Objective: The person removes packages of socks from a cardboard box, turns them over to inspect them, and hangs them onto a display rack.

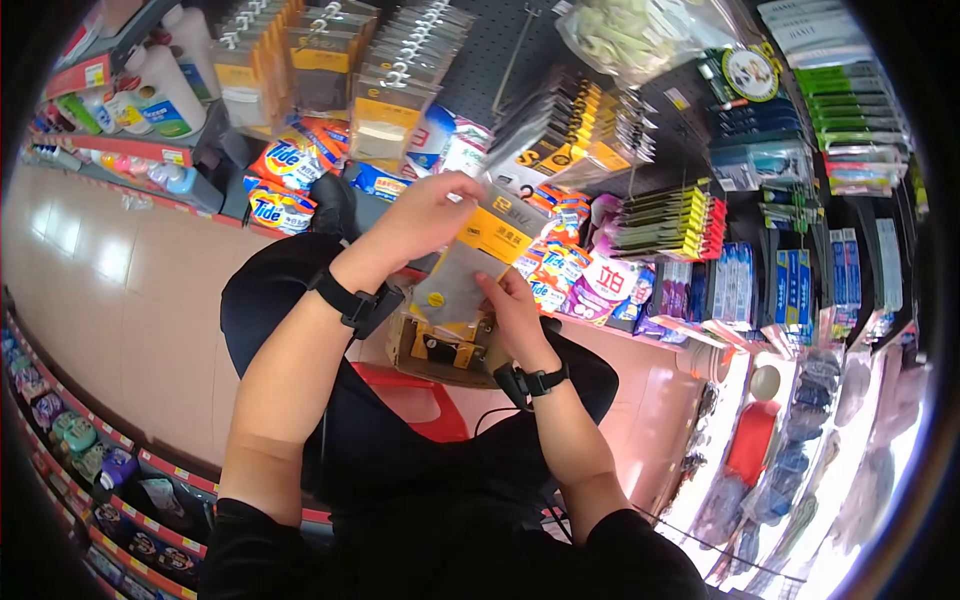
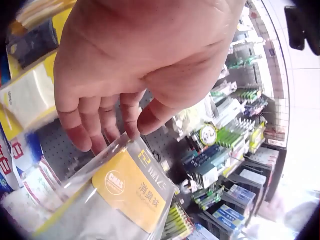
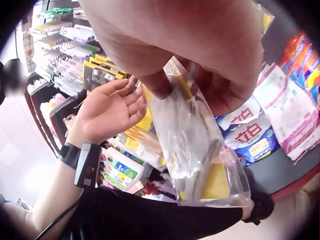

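Observation:
A clear packet [image 1: 462,282] with a yellow-orange printed header and a flat grey item inside is held between both hands. My left hand [image 1: 430,215] pinches its top edge with thumb and forefinger; in the left wrist view the hand [image 2: 145,55] hangs over the packet [image 2: 135,192], its other fingers loosely bent. Lower on one side, my right hand [image 1: 512,312] grips it, thumb on the front. From the right wrist, the hand [image 3: 185,45] holds the shiny packet [image 3: 187,135]. Beneath it stands an opened cardboard box [image 1: 400,342] containing a yellow-and-black packet.
Similar packets [image 1: 385,105] hang from hooks on the dark pegboard [image 1: 500,45]. Detergent bags [image 1: 285,160] line the shelf behind the hands. A red stool [image 1: 440,410] is below, between the person's legs. More stocked shelves [image 1: 130,480] stand at the lower left.

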`<state>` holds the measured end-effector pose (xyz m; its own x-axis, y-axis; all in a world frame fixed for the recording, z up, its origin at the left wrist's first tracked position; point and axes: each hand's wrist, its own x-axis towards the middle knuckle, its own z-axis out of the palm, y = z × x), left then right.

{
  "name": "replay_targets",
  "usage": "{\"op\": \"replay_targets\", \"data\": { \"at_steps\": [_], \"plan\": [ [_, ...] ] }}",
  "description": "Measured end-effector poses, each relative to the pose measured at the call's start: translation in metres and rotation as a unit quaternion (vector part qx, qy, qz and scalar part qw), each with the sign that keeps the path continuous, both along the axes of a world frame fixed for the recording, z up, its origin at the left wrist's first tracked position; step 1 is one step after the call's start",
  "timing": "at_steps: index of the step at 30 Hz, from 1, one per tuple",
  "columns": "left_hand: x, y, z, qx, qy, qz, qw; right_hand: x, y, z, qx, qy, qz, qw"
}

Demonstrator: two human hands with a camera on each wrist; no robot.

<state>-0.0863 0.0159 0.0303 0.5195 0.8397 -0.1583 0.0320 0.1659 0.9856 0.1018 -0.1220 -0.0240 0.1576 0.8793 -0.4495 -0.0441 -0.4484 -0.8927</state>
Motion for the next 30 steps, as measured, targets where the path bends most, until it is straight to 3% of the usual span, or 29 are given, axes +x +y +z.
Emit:
{"op": "replay_targets", "data": {
  "at_steps": [2, 4, 6, 10, 12, 14, 21, 30],
  "plan": [
    [0.018, -0.007, 0.0, -0.036, -0.013, -0.067, 0.997, 0.012, -0.012, 0.008, 0.013, 0.008, -0.039, 0.999],
    [0.041, -0.01, -0.009, 0.026, -0.011, -0.079, 0.996, 0.029, -0.021, 0.004, 0.06, 0.038, -0.12, 0.99],
    [0.062, -0.013, -0.011, 0.08, 0.008, -0.105, 0.991, 0.045, -0.025, 0.004, 0.11, 0.09, -0.14, 0.98],
    [0.099, -0.025, -0.004, 0.047, 0.014, -0.149, 0.988, 0.067, -0.028, 0.024, 0.17, 0.107, -0.211, 0.956],
    [0.116, -0.029, -0.012, 0.082, -0.002, -0.155, 0.984, 0.076, -0.03, 0.035, 0.166, 0.123, -0.236, 0.95],
    [0.132, -0.031, -0.025, 0.133, -0.017, -0.146, 0.98, 0.089, -0.036, 0.031, 0.162, 0.116, -0.246, 0.949],
    [0.147, -0.034, -0.012, 0.08, 0.007, -0.166, 0.983, 0.111, -0.035, 0.034, 0.152, 0.12, -0.23, 0.954],
    [0.154, -0.031, -0.012, 0.14, 0.024, -0.128, 0.982, 0.128, -0.019, 0.029, 0.126, 0.092, -0.219, 0.963]
  ]
}}
